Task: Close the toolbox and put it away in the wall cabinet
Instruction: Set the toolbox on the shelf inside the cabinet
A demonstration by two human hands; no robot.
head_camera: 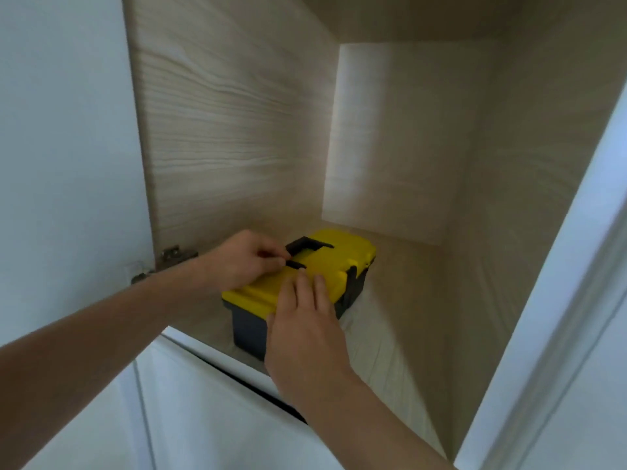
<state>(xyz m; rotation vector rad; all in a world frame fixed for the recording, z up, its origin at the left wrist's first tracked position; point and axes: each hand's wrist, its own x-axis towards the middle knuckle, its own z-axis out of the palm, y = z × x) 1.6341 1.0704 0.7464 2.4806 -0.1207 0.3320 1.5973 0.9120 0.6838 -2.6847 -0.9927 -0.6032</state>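
A toolbox with a yellow lid, dark body and black carry handle stands closed on the floor of the open wall cabinet, near its front edge. My left hand reaches in from the left, its fingers pinched on the near end of the black handle. From below, my right hand lies flat with its fingers spread on the yellow lid and covers the box's front right corner.
The cabinet's pale wood left wall, back panel and right wall enclose free space behind and right of the box. A metal hinge sits at the lower left edge. A white door edge runs along the right.
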